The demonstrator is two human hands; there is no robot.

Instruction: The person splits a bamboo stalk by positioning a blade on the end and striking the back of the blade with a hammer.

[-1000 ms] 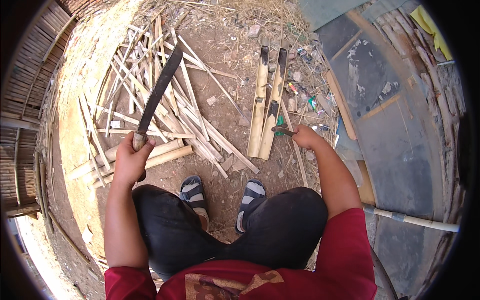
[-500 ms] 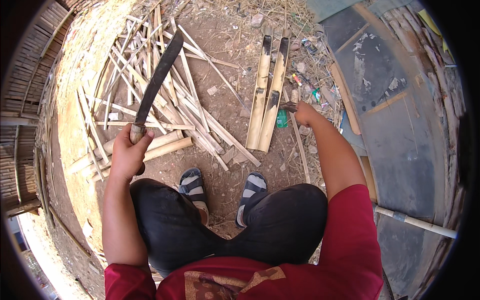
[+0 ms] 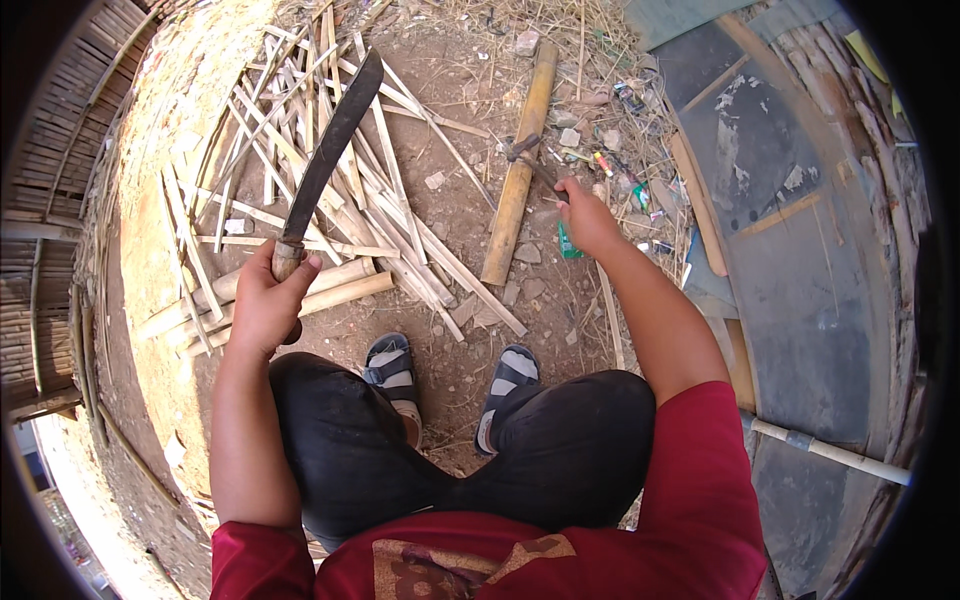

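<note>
My left hand (image 3: 267, 300) is closed round the wooden handle of a machete (image 3: 333, 150), whose broad dark blade points up and away. My right hand (image 3: 588, 218) grips a slim dark tool (image 3: 545, 178); its knobbly head rests over a bamboo length (image 3: 515, 210) on the ground. I cannot make out the tool's exact kind. The bamboo shows its rounded yellowish-brown outer side and lies lengthwise, away from my feet. Whether a second half lies beneath it is hidden.
A heap of split bamboo strips (image 3: 385, 215) spreads at the front left, with thicker bamboo pieces (image 3: 335, 295) at its near end. Litter and stones (image 3: 610, 165) lie right of the bamboo. A dark panel (image 3: 790, 250) borders the right; a woven bamboo wall (image 3: 40, 180) the far left.
The two bamboo halves lay side by side, hollow faces up; now one rounded outer side shows. My right hand with the tool has shifted slightly left. The machete stays nearly still.
</note>
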